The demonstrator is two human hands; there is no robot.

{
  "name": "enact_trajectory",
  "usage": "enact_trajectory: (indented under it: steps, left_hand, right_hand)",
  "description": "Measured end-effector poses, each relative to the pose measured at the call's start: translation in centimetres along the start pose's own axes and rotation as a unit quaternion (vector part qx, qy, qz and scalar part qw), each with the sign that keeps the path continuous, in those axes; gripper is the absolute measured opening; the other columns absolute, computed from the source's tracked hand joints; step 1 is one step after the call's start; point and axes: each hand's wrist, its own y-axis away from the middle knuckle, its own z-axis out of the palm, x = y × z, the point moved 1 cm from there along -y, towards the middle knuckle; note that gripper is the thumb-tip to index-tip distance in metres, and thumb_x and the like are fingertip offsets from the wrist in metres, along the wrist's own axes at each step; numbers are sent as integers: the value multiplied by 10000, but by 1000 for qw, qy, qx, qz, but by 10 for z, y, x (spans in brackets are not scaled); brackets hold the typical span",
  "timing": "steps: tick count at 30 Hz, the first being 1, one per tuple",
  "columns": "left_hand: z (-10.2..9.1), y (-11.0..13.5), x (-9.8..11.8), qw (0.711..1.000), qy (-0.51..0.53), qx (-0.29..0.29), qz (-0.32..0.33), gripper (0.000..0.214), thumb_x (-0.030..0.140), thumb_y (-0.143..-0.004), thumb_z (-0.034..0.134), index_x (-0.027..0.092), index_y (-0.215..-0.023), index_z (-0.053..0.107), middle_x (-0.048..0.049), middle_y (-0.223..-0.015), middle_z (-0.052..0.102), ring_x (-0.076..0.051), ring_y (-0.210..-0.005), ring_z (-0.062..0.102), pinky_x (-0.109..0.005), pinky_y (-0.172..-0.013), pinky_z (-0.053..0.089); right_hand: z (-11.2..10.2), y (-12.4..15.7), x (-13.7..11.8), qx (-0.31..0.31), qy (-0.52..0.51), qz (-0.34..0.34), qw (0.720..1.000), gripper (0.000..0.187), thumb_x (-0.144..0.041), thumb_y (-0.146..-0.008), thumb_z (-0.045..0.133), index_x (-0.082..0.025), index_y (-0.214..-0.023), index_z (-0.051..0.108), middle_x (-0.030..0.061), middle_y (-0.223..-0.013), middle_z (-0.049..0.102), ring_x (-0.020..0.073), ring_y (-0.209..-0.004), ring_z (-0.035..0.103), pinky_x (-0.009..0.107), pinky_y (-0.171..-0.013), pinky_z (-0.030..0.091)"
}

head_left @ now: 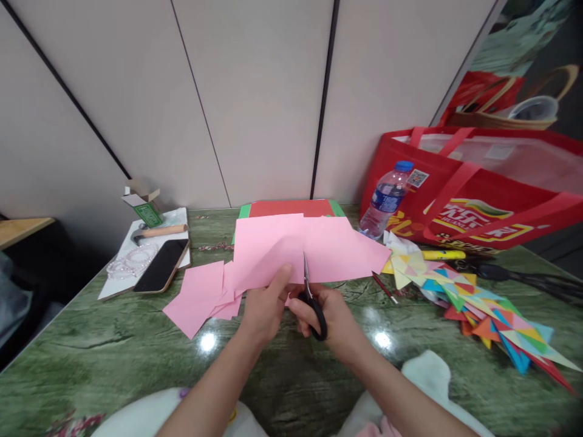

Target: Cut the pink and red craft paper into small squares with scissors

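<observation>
A large sheet of pink paper (268, 243) is held up in front of me, above the table. My left hand (268, 303) pinches its lower edge, thumb on the near face and the other fingers hidden behind. In my right hand (332, 306) is a pair of scissors (314, 306) with black handles, my fingers through the loops. The blades point away from me and lie along a cut running up the middle of the sheet. Cut pink paper pieces (200, 294) lie overlapping on the table, left of my left hand.
Behind the sheet lie red and green papers (291, 207). At left are a phone (163, 265), a hammer (161, 232), a clear beaded string (132, 261) and a small green box (148, 209). At right stand a water bottle (385, 203), a red bag (423, 182) and colourful folded paper (483, 303).
</observation>
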Motion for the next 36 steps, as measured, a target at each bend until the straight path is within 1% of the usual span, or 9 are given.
enact_trajectory:
  steps: [3, 9, 14, 18, 22, 26, 30, 34, 36]
  left_hand:
    - [4, 1, 4, 988, 92, -102, -68, 316, 388, -680, 594, 97, -802, 607, -107, -686, 671, -248, -512, 615, -303, -301, 413]
    - [0, -1, 5, 967, 148, -172, -113, 290, 354, -722, 549, 78, -792, 606, -113, -697, 666, -186, -390, 554, -295, -281, 399]
    - [-3, -7, 2, 964, 203, -139, -103, 196, 271, -742, 549, 106, -813, 625, -76, -708, 671, -172, -551, 604, -275, -449, 474]
    - [-4, -8, 2, 961, 218, -141, -95, 242, 275, -760, 531, 104, -905, 622, -87, -820, 680, -162, -668, 621, -276, -605, 498]
    - [-3, -4, 5, 965, 170, -173, -101, 248, 301, -760, 526, 130, -916, 615, -87, -821, 682, -222, -700, 635, -308, -512, 498]
    - [-4, -7, 7, 979, 165, -117, -24, 260, 222, -683, 634, 150, -932, 612, -50, -784, 686, -200, -754, 632, -303, -634, 503]
    - [-12, -19, 11, 979, 187, -69, 50, 246, 138, -635, 678, 158, -874, 627, -17, -742, 682, -136, -750, 615, -256, -729, 477]
    - [-41, -35, 29, 984, 151, 33, 88, 182, 89, -535, 732, 124, -674, 621, -9, -615, 652, -121, -665, 607, -226, -684, 486]
    - [-63, -41, 41, 986, 114, 58, 105, 260, 66, -491, 746, 123, -709, 615, -21, -668, 660, -144, -731, 618, -239, -704, 490]
  right_hand:
    - [0, 0, 1, -5, 2, -4, 1000, 317, -454, -689, 609, -154, -757, 530, -74, -405, 463, 83, -351, 416, 212, -396, 344]
    - [0, -1, 5, -19, -33, -18, 999, 289, -430, -698, 615, -159, -733, 520, -77, -432, 447, 69, -355, 404, 200, -389, 324]
    - [0, -2, 7, -22, -54, -14, 998, 238, -372, -707, 628, -169, -717, 505, -78, -436, 457, 67, -361, 402, 195, -393, 315]
    - [0, 1, 1, -21, -38, -22, 999, 259, -395, -701, 630, -168, -734, 509, -76, -446, 451, 75, -368, 400, 207, -398, 322]
    - [-1, 5, -1, -13, 12, -10, 1000, 274, -420, -712, 611, -179, -653, 495, -55, -469, 467, 88, -419, 433, 218, -440, 356]
    - [1, 4, 4, -40, 18, 47, 998, 226, -376, -704, 617, -181, -656, 514, -69, -450, 463, 79, -418, 432, 203, -443, 363]
    - [4, 1, 8, -68, 13, 107, 992, 211, -323, -643, 655, -178, -702, 514, -85, -431, 475, 70, -379, 430, 183, -389, 323]
    - [3, -1, 11, -57, 26, 111, 992, 242, -345, -613, 661, -167, -687, 515, -82, -414, 480, 68, -355, 429, 180, -364, 298]
    - [3, -2, 13, -43, 25, 102, 994, 262, -370, -611, 658, -165, -695, 518, -77, -417, 488, 72, -358, 434, 186, -371, 305]
